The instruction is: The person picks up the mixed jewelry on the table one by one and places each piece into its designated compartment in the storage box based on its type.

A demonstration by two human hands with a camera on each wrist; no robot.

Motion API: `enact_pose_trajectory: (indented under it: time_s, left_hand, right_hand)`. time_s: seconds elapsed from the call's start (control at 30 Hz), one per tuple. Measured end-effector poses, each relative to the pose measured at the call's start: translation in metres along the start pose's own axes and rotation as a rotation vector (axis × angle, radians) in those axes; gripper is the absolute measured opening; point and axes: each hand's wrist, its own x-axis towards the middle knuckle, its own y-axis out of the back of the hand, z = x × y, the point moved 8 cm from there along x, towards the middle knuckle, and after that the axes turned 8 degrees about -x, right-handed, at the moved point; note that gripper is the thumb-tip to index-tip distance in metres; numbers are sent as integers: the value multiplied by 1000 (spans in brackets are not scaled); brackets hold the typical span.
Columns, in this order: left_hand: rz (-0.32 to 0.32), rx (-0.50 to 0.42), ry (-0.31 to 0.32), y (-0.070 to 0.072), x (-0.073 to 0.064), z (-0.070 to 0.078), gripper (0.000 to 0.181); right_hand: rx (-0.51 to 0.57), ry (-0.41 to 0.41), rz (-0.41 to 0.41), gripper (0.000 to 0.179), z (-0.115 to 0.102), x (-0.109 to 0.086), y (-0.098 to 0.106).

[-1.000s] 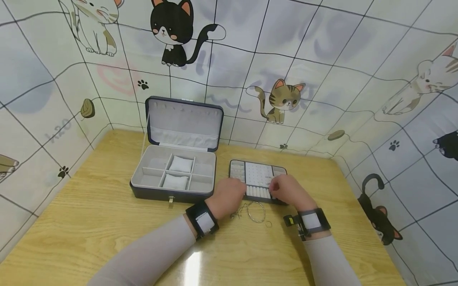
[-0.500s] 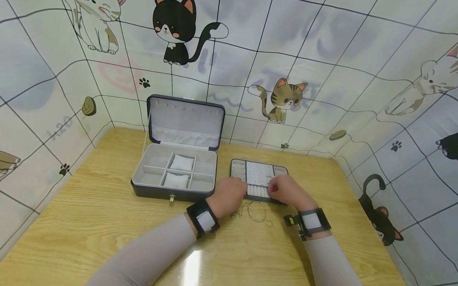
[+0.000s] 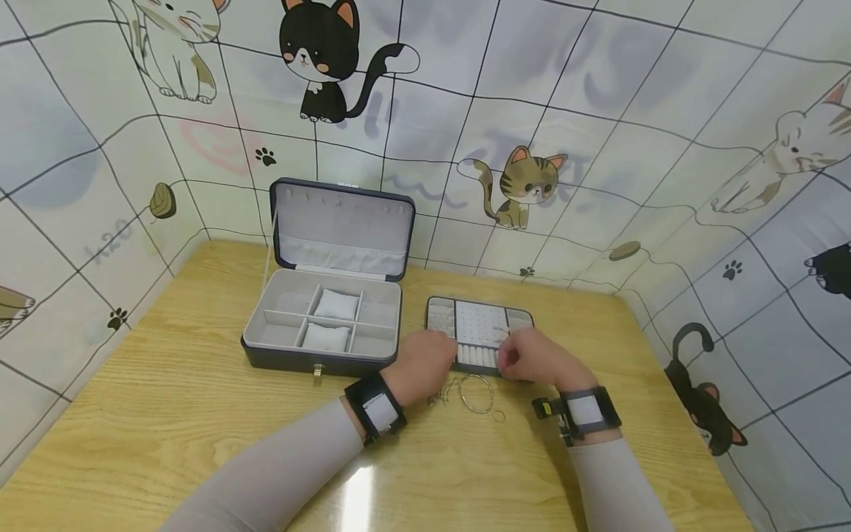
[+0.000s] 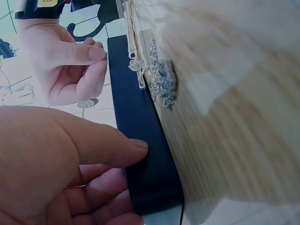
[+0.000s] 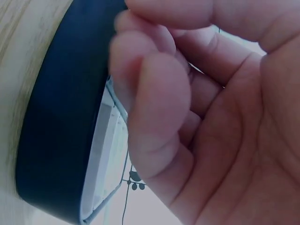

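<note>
A dark blue jewelry tray [image 3: 484, 319] lies on the table, with a perforated earring panel and padded ring rolls [image 3: 473, 356]. My left hand [image 3: 425, 362] holds the tray's left front corner; in the left wrist view its thumb [image 4: 126, 149] presses the tray's front side. My right hand [image 3: 537, 356] is at the right end of the ring rolls, thumb and fingertips brought together. I cannot tell whether they pinch something. Small silvery earrings [image 3: 500, 331] show on the panel beside it. In front of the tray lie a bangle [image 3: 492, 399], a thin ring [image 3: 499, 422] and a chain bracelet [image 4: 164, 84].
An open jewelry box [image 3: 286, 356] stands left of the tray, its lid [image 3: 342, 225] raised against the backdrop. Two white cushions [image 3: 327, 338] sit in its compartments. A cat-print cloth [image 3: 439, 111] encloses the wooden table [image 3: 199, 414] at the back and sides.
My right hand shifts very slightly along the ring rolls, its wrist moving a little to the right. The left hand keeps its place on the tray.
</note>
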Motion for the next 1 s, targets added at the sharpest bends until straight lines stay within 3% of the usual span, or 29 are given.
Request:
enact_pose_trajectory:
  time_s: [0.33, 0.77, 1.0]
  left_hand:
    - [-12, 8, 12, -1, 0, -1, 6]
    - [18, 4, -7, -1, -1, -2, 8]
    - [29, 19, -15, -1, 0, -2, 10]
  right_hand:
    - [-58, 14, -82, 24, -11, -1, -11]
    - [-128, -54, -158, 25, -29, -6, -18]
    - [-126, -151, -190, 22, -30, -12, -21]
